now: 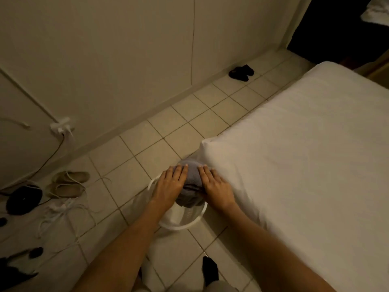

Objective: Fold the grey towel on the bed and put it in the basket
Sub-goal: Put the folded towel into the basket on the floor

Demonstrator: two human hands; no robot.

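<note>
Head view: the grey towel (190, 182), folded into a thick soft bundle, sits at the mouth of the white basket (185, 225) on the tiled floor (147, 148), just off the bed (305, 154) corner; the left hand (170, 184) lies flat at the bundle's nine o'clock side and the right hand (215, 185) at three o'clock, fingers straight and close together, palms pressing inward, likely to keep the folds from springing open as it goes down; the basket looks like smooth round plastic, the towel nubby terry, the sheet plain and taut; slippers (69, 184) lie far off at nine o'clock
</note>
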